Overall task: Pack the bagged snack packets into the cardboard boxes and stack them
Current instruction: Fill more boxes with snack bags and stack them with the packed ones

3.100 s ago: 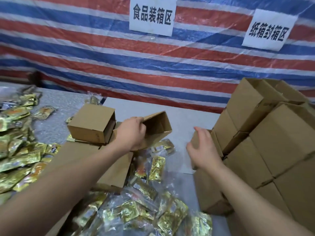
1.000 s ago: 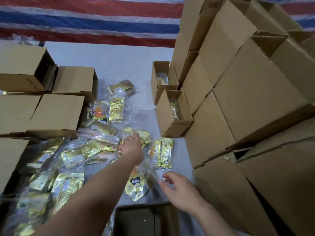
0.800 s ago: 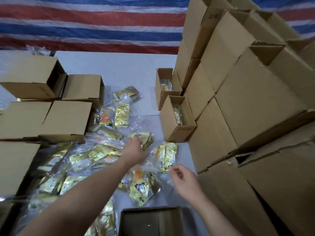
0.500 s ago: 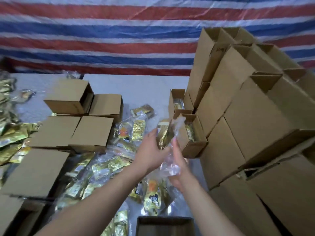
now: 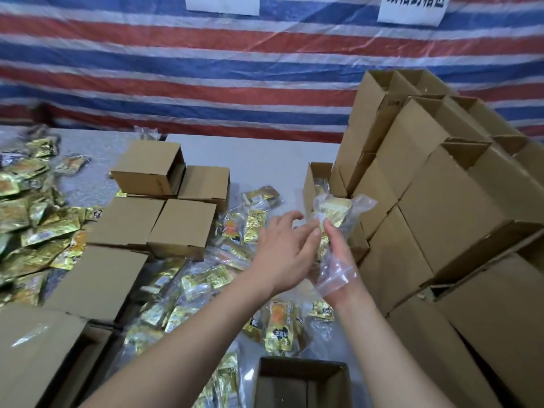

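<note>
R hand [image 5: 338, 260] holds snack bag [image 5: 335, 213], L hand [image 5: 287, 250] touching

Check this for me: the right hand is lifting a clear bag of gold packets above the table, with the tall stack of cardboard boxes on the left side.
One thing is wrong: the tall stack of cardboard boxes stands on the right side, not the left. The head view shows it. The rest holds: the right hand lifts a clear bag of gold packets above the table.

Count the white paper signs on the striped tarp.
2. The centre sign hangs at top middle; the right sign hangs at top right. The frame edge crops both; more may lie out of view.
</note>
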`<action>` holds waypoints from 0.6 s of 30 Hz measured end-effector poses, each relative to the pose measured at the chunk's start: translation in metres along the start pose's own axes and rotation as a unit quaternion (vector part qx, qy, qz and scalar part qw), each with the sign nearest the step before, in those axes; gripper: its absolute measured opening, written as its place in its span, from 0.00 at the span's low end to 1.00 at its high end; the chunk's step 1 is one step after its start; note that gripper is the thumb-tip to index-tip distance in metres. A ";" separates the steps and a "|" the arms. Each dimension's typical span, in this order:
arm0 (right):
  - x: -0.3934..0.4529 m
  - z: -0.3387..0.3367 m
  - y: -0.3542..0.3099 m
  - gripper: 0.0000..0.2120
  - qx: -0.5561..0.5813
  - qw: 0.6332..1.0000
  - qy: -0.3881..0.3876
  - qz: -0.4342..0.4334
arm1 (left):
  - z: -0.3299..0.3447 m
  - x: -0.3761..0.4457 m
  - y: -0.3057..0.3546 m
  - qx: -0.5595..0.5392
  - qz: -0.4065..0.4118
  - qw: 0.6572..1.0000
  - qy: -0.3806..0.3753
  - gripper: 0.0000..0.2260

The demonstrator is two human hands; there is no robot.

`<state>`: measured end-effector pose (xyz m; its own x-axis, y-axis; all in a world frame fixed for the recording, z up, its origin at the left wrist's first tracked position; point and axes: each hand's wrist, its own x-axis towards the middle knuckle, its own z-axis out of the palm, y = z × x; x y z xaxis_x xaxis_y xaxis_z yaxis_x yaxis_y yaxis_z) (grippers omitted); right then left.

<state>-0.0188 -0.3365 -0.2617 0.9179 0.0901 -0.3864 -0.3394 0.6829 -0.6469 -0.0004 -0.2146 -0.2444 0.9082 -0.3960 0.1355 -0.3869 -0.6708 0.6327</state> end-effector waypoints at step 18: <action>-0.069 -0.082 0.038 0.35 -0.703 0.683 -0.161 0.116 | 0.112 -0.147 -0.136 -0.155 -0.192 0.908 -0.337 0.14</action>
<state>-0.1122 -0.3761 -0.3129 0.7264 0.3871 -0.5679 -0.1384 -0.7270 -0.6726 -0.0985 -0.1352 -0.4358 0.6217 -0.5344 -0.5727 0.0965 -0.6733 0.7330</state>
